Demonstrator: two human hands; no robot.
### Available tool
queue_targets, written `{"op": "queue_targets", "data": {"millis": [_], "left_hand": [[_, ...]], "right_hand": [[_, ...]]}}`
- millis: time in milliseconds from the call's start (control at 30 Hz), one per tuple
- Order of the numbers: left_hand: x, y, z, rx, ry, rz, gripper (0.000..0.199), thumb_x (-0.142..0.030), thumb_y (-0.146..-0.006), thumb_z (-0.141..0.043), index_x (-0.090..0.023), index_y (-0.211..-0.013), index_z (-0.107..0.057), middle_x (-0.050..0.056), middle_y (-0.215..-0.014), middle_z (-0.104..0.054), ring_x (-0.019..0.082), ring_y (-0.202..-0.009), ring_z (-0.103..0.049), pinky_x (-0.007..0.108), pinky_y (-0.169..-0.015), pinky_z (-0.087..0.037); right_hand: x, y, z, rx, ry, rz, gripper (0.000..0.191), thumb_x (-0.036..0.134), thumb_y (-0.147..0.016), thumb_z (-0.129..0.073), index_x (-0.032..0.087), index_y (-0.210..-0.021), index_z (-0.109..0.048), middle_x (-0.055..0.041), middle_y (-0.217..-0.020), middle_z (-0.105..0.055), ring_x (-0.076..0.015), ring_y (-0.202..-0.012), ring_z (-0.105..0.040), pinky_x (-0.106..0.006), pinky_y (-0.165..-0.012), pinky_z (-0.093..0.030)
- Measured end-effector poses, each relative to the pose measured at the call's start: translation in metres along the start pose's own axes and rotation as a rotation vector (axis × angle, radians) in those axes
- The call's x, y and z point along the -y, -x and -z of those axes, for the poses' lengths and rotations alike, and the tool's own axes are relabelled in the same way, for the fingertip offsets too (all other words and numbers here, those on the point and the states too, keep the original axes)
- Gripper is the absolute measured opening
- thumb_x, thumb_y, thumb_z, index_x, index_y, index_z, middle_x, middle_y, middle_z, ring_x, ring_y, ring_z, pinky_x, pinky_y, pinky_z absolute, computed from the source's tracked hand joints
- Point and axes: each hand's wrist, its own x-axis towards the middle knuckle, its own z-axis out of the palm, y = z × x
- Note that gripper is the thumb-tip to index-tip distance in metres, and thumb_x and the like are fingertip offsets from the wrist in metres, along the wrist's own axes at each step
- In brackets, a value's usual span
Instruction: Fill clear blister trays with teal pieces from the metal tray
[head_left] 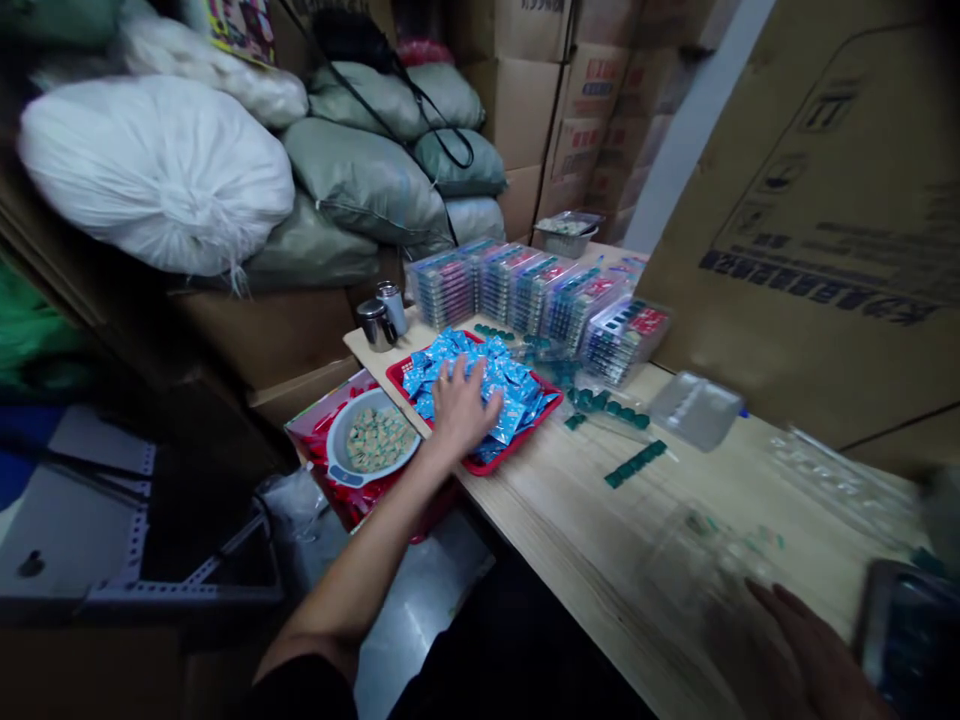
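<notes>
Head view. Left hand (461, 405) is palm down on a heap of blue foil sachets (491, 375), fingers spread wide, not visibly closed on any one sachet. The glossy, crinkled sachets fill a red plastic tray (504, 447) with a shallow rectangular rim, on a pale wood-grain table (570, 510). Tray sits near the table's front edge.

Right hand (799, 650) is low at the bottom right, motion-blurred, fingers apparently extended; grip cannot be told. Nearest to it is a blurred transparent plastic blister tray (705, 560) on the table. A dark tablet or phone (907, 630) is just beside the hand, partly out of frame.

Left of the red tray: a round white-and-grey colander (335, 440) with a stubby handle, holding small tan-and-green pieces (379, 440), resting on red packaging (330, 500) at the table corner. Two steel cups (376, 325) stand behind.

Further back: upright rows of transparent blister trays with coloured cards (517, 290). Dark green strips (636, 464) lie loose on the table right of the red tray, near a lone transparent tray (696, 410).

Background: stuffed white and grey-green woven sacks (360, 180), and stacked cardboard cartons (517, 100). A large printed cardboard sheet (825, 200) stands upright along the far right.
</notes>
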Motion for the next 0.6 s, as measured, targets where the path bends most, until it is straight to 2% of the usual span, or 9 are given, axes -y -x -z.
{"op": "queue_targets", "data": {"millis": [67,167,233,300,433,533,600], "left_hand": [[0.023,-0.041,0.002,0.120,-0.054,0.082,0.066,-0.048,-0.087,-0.057,-0.021,-0.145,-0.044,0.019,-0.154,-0.039,0.046,-0.142,-0.028,0.063,-0.109,-0.027],[0.040,-0.071,-0.003,0.230,-0.067,0.061,0.058,-0.048,-0.085,-0.059,-0.023,-0.138,-0.054,0.017,-0.137,-0.058,0.041,-0.126,-0.050,0.056,-0.103,-0.036],[0.045,-0.077,-0.007,0.200,-0.066,0.046,0.045,-0.042,-0.090,-0.054,-0.024,-0.130,-0.061,0.014,-0.126,-0.067,0.035,-0.116,-0.058,0.048,-0.099,-0.041],[0.051,-0.080,-0.009,0.144,-0.071,0.061,0.037,-0.035,-0.093,-0.048,-0.023,-0.123,-0.066,0.013,-0.118,-0.070,0.031,-0.109,-0.062,0.041,-0.094,-0.043],[0.056,-0.088,0.003,0.019,-0.099,0.120,0.033,-0.028,-0.093,-0.045,-0.017,-0.112,-0.070,0.015,-0.108,-0.072,0.030,-0.102,-0.063,0.040,-0.089,-0.045],[0.042,-0.087,0.025,-0.047,-0.075,0.091,0.034,-0.020,-0.091,-0.043,-0.009,-0.110,-0.069,0.019,-0.119,-0.065,0.033,-0.114,-0.057,0.043,-0.095,-0.042],[0.022,-0.080,0.037,-0.067,-0.007,0.029,0.036,-0.015,-0.090,-0.038,-0.007,-0.112,-0.066,0.019,-0.121,-0.062,0.032,-0.119,-0.053,0.044,-0.099,-0.040]], "right_hand": [[0.014,-0.001,-0.002,0.019,0.029,0.002,0.041,0.044,-0.089,-0.046,0.034,-0.127,-0.059,-0.0087,-0.135,-0.059,-0.0336,-0.126,-0.056,-0.054,-0.098,-0.054],[0.045,-0.004,-0.006,0.029,0.059,-0.019,0.043,0.041,-0.093,-0.041,0.028,-0.132,-0.054,-0.0103,-0.145,-0.050,-0.0302,-0.124,-0.058,-0.049,-0.097,-0.056],[0.063,-0.005,-0.009,0.017,0.047,-0.031,0.044,0.037,-0.096,-0.037,0.023,-0.134,-0.053,-0.0124,-0.148,-0.046,-0.0287,-0.125,-0.057,-0.048,-0.099,-0.055],[0.075,-0.007,-0.012,0.002,0.034,-0.023,0.042,0.035,-0.097,-0.035,0.020,-0.130,-0.056,-0.0139,-0.145,-0.048,-0.0282,-0.124,-0.058,-0.048,-0.100,-0.053],[0.085,-0.020,-0.010,-0.028,0.027,-0.014,0.039,0.032,-0.095,-0.039,0.020,-0.123,-0.063,-0.0137,-0.141,-0.053,-0.0281,-0.120,-0.060,-0.048,-0.100,-0.053],[0.089,-0.034,0.009,-0.026,0.022,-0.009,0.037,0.031,-0.093,-0.043,0.020,-0.121,-0.065,-0.0144,-0.138,-0.056,-0.0275,-0.119,-0.061,-0.046,-0.100,-0.052],[0.087,-0.043,0.030,-0.107,0.029,-0.065,0.036,0.030,-0.093,-0.042,0.018,-0.115,-0.067,-0.0156,-0.132,-0.060,-0.0276,-0.118,-0.061,-0.046,-0.100,-0.051]]}}
